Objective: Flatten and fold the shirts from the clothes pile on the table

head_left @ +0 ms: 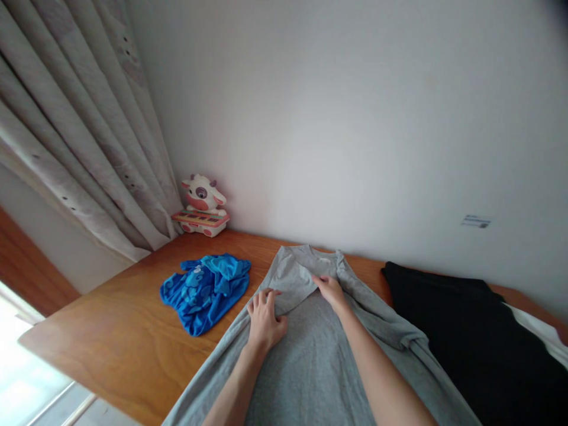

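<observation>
A grey long-sleeved shirt (306, 355) lies spread on the wooden table, its collar toward the wall. One sleeve is folded across the upper chest. My left hand (267, 319) rests on the shirt's left side below the folded sleeve, fingers apart and bent. My right hand (329, 290) pinches the end of that sleeve near the middle of the chest, just below the collar. The other sleeve lies along the shirt's right side, bunched in folds.
Crumpled blue clothing (206, 290) lies left on the table (110, 331). Black clothing (465, 343) and a white piece (536, 331) are at the right. A cow-shaped toy keyboard (202, 207) stands by the wall, beside a curtain (89, 130).
</observation>
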{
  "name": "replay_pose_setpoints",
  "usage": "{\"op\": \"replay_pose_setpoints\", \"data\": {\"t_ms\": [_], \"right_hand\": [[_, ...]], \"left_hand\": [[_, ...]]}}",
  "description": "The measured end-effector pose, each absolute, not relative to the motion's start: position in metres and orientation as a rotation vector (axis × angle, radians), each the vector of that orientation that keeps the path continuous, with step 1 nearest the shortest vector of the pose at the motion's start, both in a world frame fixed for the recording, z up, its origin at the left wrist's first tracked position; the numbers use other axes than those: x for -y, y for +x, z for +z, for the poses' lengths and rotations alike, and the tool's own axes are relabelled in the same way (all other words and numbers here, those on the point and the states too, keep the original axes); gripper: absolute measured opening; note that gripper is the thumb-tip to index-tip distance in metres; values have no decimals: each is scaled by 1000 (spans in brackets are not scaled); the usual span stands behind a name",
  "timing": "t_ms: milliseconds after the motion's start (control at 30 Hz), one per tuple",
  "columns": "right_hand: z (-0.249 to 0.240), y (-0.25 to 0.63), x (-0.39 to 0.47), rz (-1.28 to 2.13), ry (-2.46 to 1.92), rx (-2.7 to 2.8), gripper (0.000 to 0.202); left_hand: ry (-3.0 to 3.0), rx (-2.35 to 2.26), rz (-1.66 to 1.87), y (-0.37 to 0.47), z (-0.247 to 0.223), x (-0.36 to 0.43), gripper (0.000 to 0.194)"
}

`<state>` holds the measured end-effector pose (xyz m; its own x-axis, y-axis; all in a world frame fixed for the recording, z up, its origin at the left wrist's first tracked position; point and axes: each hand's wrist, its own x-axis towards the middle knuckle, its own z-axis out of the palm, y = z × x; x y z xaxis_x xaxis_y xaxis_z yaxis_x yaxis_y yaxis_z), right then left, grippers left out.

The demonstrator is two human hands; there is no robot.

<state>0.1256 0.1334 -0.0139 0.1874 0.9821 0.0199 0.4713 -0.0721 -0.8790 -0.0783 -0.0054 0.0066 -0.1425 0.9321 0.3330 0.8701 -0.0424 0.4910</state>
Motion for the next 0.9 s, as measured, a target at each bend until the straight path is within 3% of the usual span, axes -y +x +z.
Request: {"op": "replay_pose_setpoints", "data": {"t_ms": [200,433,667,900], "right_hand": [[-13,121,-132,779,-1698,1554,9],[-10,118,-143,820,-1710,1482,24],[-14,126,-144,786,-1672,1458,24],[-22,134,-140,647,-1616,1528,19]], "left_hand": [[2016,-2086,1012,-79,8,3,32],[2072,-2108,1152,-79,8,3,21],[2048,-1927,1225,-81,-2,-1,38],[2206,-1730,1206,-81,9,6,30]]}}
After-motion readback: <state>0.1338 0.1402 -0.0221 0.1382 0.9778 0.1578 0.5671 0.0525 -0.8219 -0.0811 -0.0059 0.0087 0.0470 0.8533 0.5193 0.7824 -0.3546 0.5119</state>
